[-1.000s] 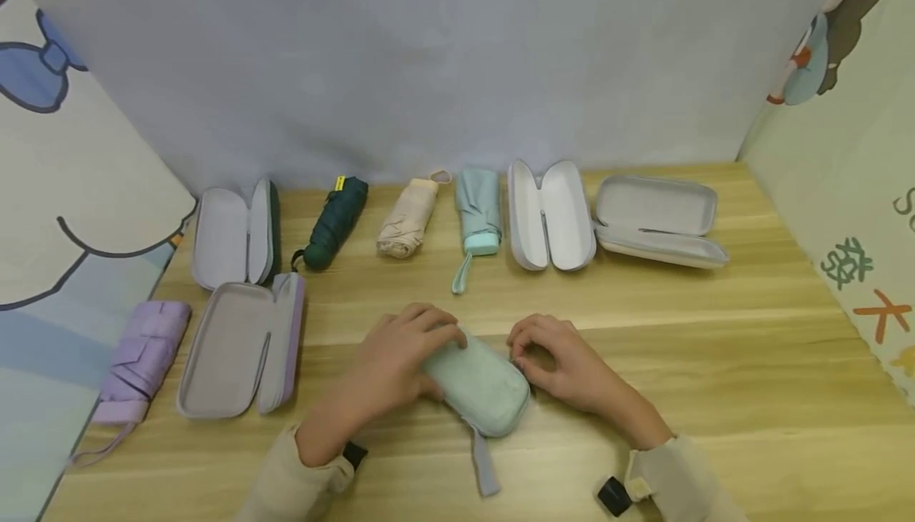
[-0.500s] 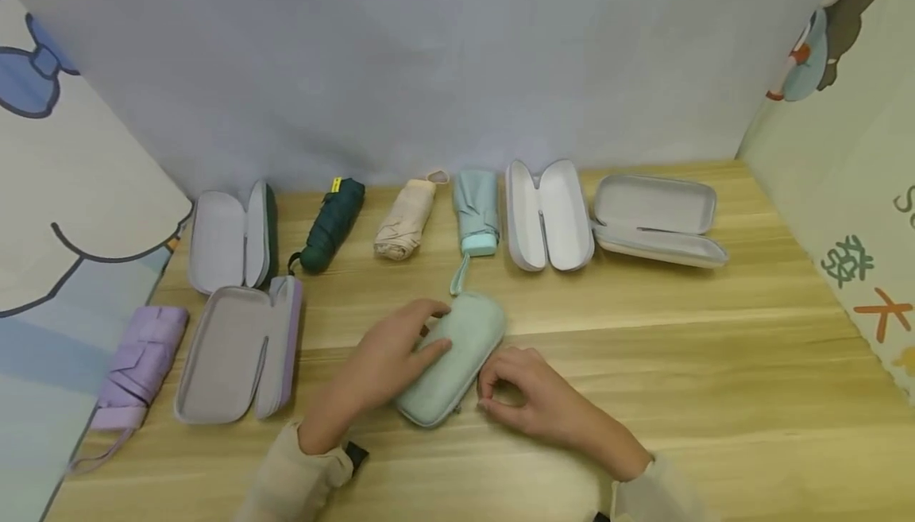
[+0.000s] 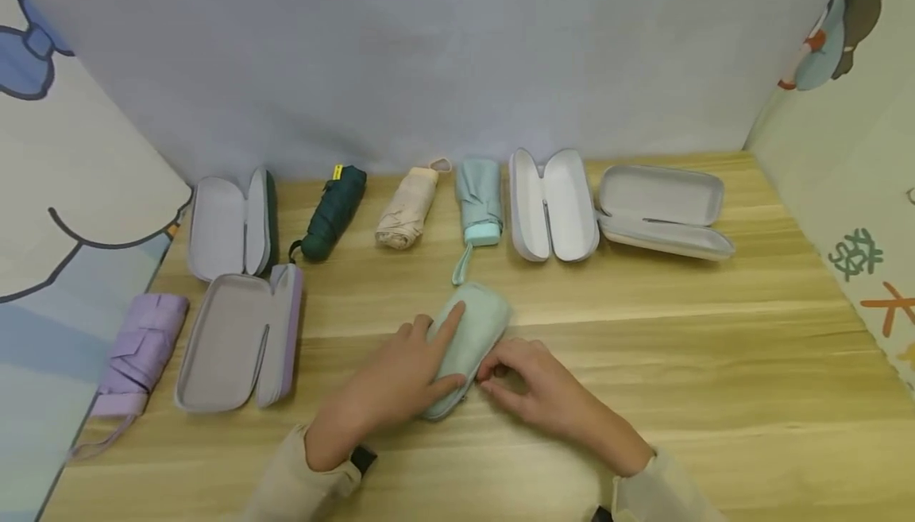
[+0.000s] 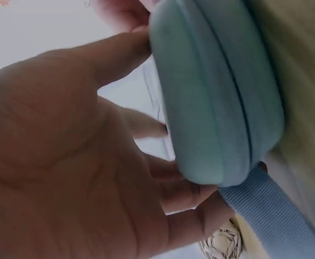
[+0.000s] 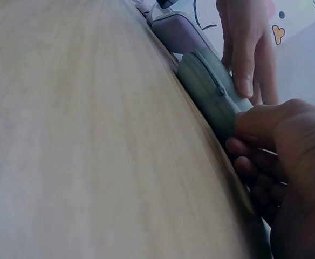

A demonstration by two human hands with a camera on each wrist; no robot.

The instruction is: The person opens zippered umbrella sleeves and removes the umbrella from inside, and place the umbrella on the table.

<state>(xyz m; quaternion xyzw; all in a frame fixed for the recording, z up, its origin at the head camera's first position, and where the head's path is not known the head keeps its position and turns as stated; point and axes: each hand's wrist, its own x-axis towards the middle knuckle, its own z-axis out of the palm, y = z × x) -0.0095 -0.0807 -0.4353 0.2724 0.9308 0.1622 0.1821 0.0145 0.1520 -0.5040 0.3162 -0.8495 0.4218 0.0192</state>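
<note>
A mint-green zip case lies on the table in front of me, angled away to the right. My left hand holds it from the left, index finger along its top, thumb across toward the right edge. In the left wrist view, the thumb touches one side of the case and the other fingers reach its opposite side. My right hand is curled at the case's right side, thumb and index finger pinching at the zipper seam, apparently on a zipper pull that the fingertips hide. A zipper slider shows beside the thumb.
Behind stand folded umbrellas: dark green, beige and light teal. A lilac umbrella lies far left. Opened cases include a purple-edged one, a green-backed one, a white-lined one and a grey-lined one.
The mint-green case has turned around, its far end now pointing up and right. The left hand's fingers have spread over its top. The right hand has moved left with the case's edge.
</note>
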